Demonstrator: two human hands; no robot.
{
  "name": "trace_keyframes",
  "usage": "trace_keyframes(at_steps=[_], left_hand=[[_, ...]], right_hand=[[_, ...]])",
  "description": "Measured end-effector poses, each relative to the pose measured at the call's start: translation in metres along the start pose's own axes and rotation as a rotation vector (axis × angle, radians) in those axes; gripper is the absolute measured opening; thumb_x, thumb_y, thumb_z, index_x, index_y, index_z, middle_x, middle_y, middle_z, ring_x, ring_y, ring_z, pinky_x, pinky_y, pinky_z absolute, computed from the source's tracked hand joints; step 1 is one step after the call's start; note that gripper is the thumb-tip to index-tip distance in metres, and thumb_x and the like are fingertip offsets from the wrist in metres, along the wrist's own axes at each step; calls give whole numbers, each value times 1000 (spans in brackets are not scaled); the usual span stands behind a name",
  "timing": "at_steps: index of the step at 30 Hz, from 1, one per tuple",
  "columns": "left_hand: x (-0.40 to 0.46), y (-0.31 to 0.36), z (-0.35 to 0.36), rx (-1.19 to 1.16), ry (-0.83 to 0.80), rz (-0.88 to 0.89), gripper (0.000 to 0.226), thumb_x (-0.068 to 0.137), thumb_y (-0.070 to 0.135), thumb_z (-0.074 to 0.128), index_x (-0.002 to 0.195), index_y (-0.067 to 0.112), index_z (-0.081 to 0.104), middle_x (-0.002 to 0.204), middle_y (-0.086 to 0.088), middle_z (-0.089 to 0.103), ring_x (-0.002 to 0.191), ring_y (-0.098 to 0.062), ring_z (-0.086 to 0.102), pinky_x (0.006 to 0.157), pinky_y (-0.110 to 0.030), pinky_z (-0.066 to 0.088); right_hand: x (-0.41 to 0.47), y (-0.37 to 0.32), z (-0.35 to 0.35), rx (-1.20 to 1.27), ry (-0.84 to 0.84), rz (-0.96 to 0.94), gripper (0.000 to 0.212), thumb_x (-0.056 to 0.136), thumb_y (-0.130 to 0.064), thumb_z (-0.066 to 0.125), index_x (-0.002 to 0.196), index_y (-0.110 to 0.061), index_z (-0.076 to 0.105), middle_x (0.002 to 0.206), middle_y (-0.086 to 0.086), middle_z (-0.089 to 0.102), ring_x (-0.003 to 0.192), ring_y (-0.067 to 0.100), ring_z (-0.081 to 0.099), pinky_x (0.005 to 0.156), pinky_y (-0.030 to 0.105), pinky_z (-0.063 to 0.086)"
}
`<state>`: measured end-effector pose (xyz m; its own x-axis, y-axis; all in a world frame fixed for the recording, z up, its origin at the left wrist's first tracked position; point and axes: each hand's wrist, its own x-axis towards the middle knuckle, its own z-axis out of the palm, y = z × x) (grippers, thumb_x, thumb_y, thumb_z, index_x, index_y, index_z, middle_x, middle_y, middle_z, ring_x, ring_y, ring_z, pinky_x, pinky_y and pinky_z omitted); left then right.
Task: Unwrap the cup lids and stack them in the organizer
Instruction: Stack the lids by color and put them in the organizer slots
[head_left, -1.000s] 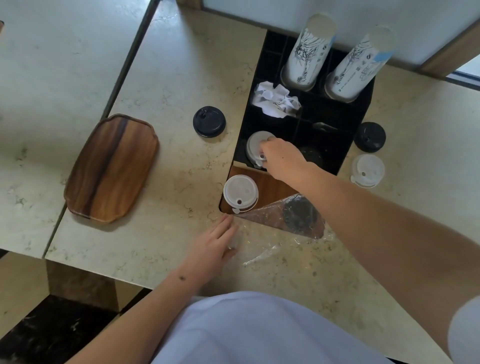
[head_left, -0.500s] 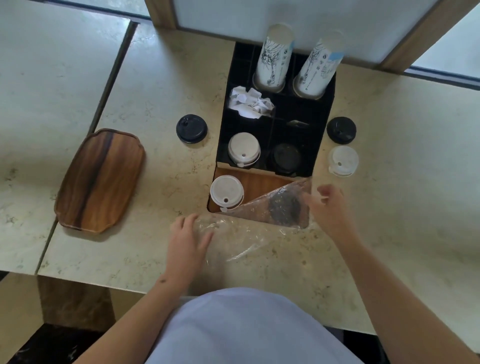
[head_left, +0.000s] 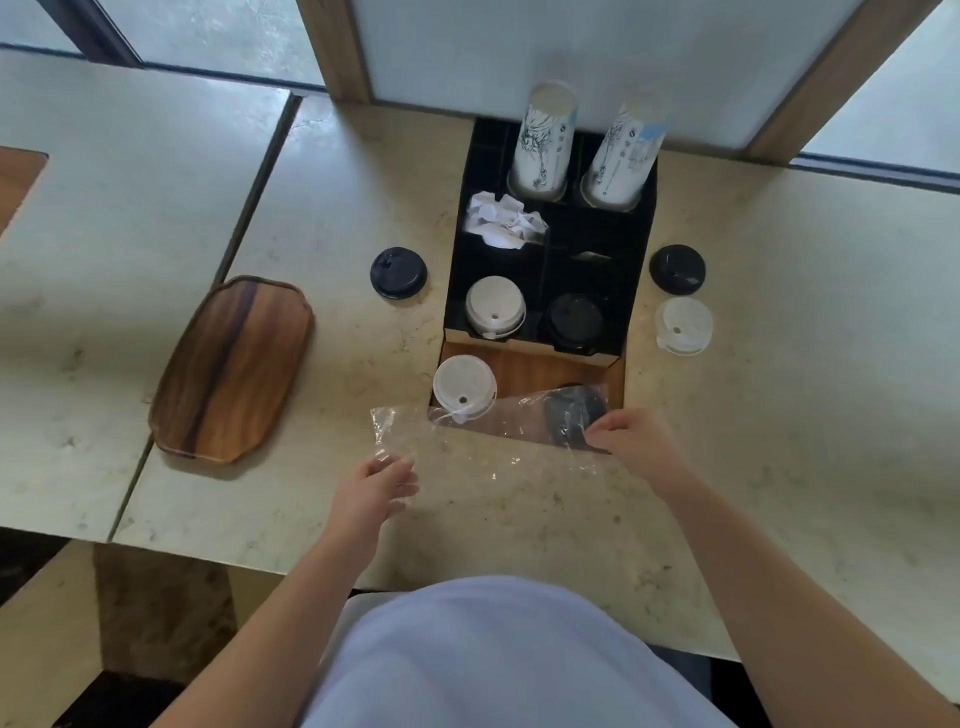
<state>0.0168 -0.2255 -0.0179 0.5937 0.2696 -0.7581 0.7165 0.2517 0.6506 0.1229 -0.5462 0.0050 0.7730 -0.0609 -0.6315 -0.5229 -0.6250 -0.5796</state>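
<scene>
The black organizer (head_left: 597, 234) stands at the back of the table. A white lid stack (head_left: 494, 306) fills its front left compartment and a black lid (head_left: 575, 317) lies in the front right one. One more white lid (head_left: 464, 383) rests on the wooden board (head_left: 540, 369) in front of the organizer. A clear plastic wrap (head_left: 493, 431) lies across the board's front edge, with black lids (head_left: 571, 410) inside its right end. My left hand (head_left: 376, 488) pinches the wrap's left end. My right hand (head_left: 634, 441) grips the right end at the black lids.
Two tall cup stacks (head_left: 543, 140) and crumpled paper (head_left: 504, 218) occupy the organizer's rear compartments. Loose lids lie on the table: a black lid (head_left: 398, 273) on the left, a black lid (head_left: 677, 267) and a white lid (head_left: 683, 325) on the right. A wooden tray (head_left: 234, 369) sits at the left.
My right hand left a white lid in the organizer and came back to the wrap's right end. My left hand went from lying flat on the wrap to pinching its left end.
</scene>
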Motion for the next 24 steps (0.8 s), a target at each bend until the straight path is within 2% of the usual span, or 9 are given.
trace_keyframes(at_steps=[2,4,8,10,12,14,18,21,24], left_hand=[[-4,2,-13,-71,16,25,10,95,21,70,100,12,69,86,-7,72,74,-17,69,65,-29,49],[-8,5,-24,-120,22,50,7,96,18,68,100,12,67,86,-7,73,77,-21,71,67,-30,50],[-11,3,-41,-164,58,66,5,99,15,64,94,13,65,89,-11,74,80,-25,71,71,-34,51],[-10,-1,-48,-180,78,66,5,98,14,64,93,13,65,90,-12,75,81,-26,72,72,-35,52],[-9,-4,-53,-214,87,65,7,98,14,64,91,14,64,88,-11,76,78,-25,73,71,-35,52],[-8,-8,-61,-248,99,63,5,98,14,65,93,13,64,85,-10,77,76,-24,74,70,-35,52],[-10,-19,-86,-342,145,74,2,96,17,67,95,15,68,86,-8,78,77,-23,75,69,-35,52],[-13,-31,-106,-388,175,81,9,95,20,66,93,19,75,91,-11,77,78,-23,74,70,-36,52],[-9,-41,-118,-394,222,39,11,96,18,66,93,14,76,88,-12,76,73,-21,73,67,-34,52]], right_hand=[[4,-22,3,-79,-11,-8,14,87,-21,75,73,-22,76,69,-8,73,75,15,69,54,20,50],[9,-45,9,-151,-46,19,16,87,-27,76,76,-17,72,75,0,74,74,17,68,55,24,53],[7,-76,30,-291,-175,109,54,79,-64,76,89,-10,76,79,5,73,60,13,63,49,23,44],[4,-83,43,-334,-254,132,53,80,-61,77,89,-9,78,60,-1,66,46,10,53,43,20,36],[4,-91,54,-344,-246,102,37,85,-43,81,87,-6,78,48,-5,58,39,8,48,38,17,34],[5,-101,63,-326,-219,41,21,87,-26,80,89,-5,76,60,0,64,48,10,55,42,21,38],[3,-138,79,-341,-209,-210,7,89,-19,74,90,-12,74,84,2,72,73,14,66,57,25,50],[11,-175,94,-328,-175,-342,11,90,-20,72,94,-9,72,89,8,74,85,22,71,78,38,59],[25,-212,115,-308,-174,-393,15,90,-18,71,98,-5,71,88,11,75,86,25,73,82,44,62]])
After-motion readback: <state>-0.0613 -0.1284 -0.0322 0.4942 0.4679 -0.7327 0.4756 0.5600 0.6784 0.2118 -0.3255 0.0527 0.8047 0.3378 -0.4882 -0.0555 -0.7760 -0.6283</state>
